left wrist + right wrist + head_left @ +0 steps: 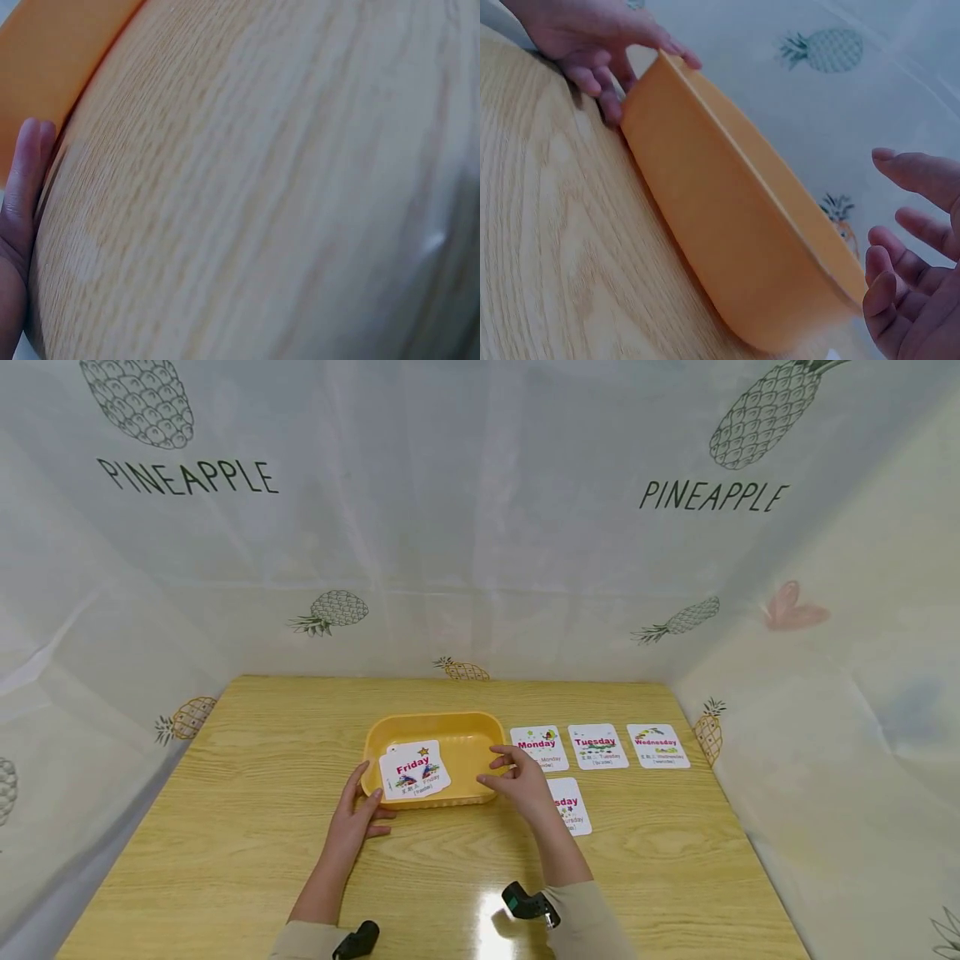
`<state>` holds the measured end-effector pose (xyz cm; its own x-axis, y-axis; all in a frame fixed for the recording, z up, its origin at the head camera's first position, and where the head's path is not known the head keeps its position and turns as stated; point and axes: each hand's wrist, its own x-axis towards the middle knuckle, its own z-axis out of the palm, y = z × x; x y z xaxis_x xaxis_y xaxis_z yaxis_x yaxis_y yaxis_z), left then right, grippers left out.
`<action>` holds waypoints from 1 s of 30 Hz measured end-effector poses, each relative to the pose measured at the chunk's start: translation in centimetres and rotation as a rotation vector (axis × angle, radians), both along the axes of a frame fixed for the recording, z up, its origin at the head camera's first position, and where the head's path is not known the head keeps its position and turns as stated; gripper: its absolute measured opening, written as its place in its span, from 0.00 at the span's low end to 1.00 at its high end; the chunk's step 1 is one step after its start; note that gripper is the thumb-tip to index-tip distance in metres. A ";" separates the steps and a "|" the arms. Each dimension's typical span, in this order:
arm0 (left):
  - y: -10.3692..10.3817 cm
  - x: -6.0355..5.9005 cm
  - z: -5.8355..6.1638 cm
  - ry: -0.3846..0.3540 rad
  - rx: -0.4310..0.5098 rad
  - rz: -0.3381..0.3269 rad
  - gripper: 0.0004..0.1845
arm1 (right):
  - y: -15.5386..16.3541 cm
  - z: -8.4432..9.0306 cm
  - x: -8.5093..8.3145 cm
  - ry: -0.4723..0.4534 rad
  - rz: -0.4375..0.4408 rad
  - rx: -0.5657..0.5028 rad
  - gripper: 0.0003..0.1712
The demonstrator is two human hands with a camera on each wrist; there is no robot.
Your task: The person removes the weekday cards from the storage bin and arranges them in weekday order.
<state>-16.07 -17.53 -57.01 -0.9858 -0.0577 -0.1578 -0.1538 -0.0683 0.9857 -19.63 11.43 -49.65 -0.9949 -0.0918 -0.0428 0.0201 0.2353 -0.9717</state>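
A: Where are the hands placed?

B: The yellow tray (465,731) is held at its left end by the left hand (358,814), fingers curled against the wall. The Friday card (414,768) is seen lying inside. The right hand (521,783) is kept open and relaxed beside the right end — nothing is gripped.

A: What could be upset?

B: The tray could be nudged sideways into the Monday card (540,747). The Thursday card (572,808) is half hidden under the right wrist — it could be dragged. Tuesday (597,746) and Wednesday (658,745) are set farther right.
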 end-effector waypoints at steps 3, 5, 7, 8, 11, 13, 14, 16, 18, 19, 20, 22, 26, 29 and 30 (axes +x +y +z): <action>0.0 0.0 0.0 -0.005 0.010 0.000 0.33 | -1.3 1.1 0.1 0.003 0.043 -0.018 0.29; 0.0 0.0 0.0 -0.010 0.009 0.000 0.33 | -2.2 1.1 0.1 0.008 0.059 -0.014 0.29; 0.0 0.0 0.0 -0.010 0.010 0.001 0.33 | -3.0 1.0 0.0 0.016 0.071 -0.008 0.28; 0.0 0.0 0.0 -0.010 0.010 0.001 0.32 | -3.4 0.8 -0.1 0.016 0.074 -0.003 0.28; 0.0 0.0 0.0 -0.007 0.011 0.000 0.32 | -4.3 -0.4 -0.8 0.029 0.076 0.002 0.27; -0.1 0.0 -0.1 -0.005 0.013 0.001 0.33 | -4.8 -0.4 -1.0 0.024 0.082 -0.002 0.26; -0.1 0.0 -0.2 -0.005 0.012 0.002 0.33 | -5.0 -0.5 -1.1 0.025 0.088 0.000 0.26; -0.1 -0.1 -0.3 -0.001 0.014 0.004 0.33 | -5.5 -0.5 -1.4 0.014 0.093 0.015 0.26; -0.2 -0.1 -0.4 0.001 0.016 0.006 0.32 | -6.0 -0.5 -1.7 -0.012 0.095 0.029 0.27; -0.2 -0.1 -0.5 0.007 0.014 0.007 0.32 | -6.2 -0.5 -1.8 -0.024 0.097 0.040 0.27; -0.2 -0.1 -0.5 0.011 0.013 0.008 0.32 | -6.3 -0.5 -2.0 -0.035 0.100 0.045 0.27; -0.2 -0.1 -0.6 0.017 0.011 0.010 0.32 | -6.7 -0.6 -2.4 -0.058 0.106 0.054 0.28; -0.2 -0.1 -0.6 0.025 0.009 0.015 0.32 | -7.2 -0.9 -3.1 -0.077 0.116 0.075 0.27; -0.2 -0.2 -0.7 0.028 0.014 0.016 0.33 | -7.5 -1.3 -3.7 -0.092 0.126 0.114 0.28; -0.2 -0.2 -0.7 0.026 0.016 0.013 0.33 | -7.6 -1.4 -3.9 -0.098 0.132 0.129 0.28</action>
<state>-16.31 -17.78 -57.70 -0.9887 -0.0685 -0.1335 -0.1274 -0.0863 0.9881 -23.53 3.85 -51.05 -0.9651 -0.2089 -0.1583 0.0734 0.3644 -0.9283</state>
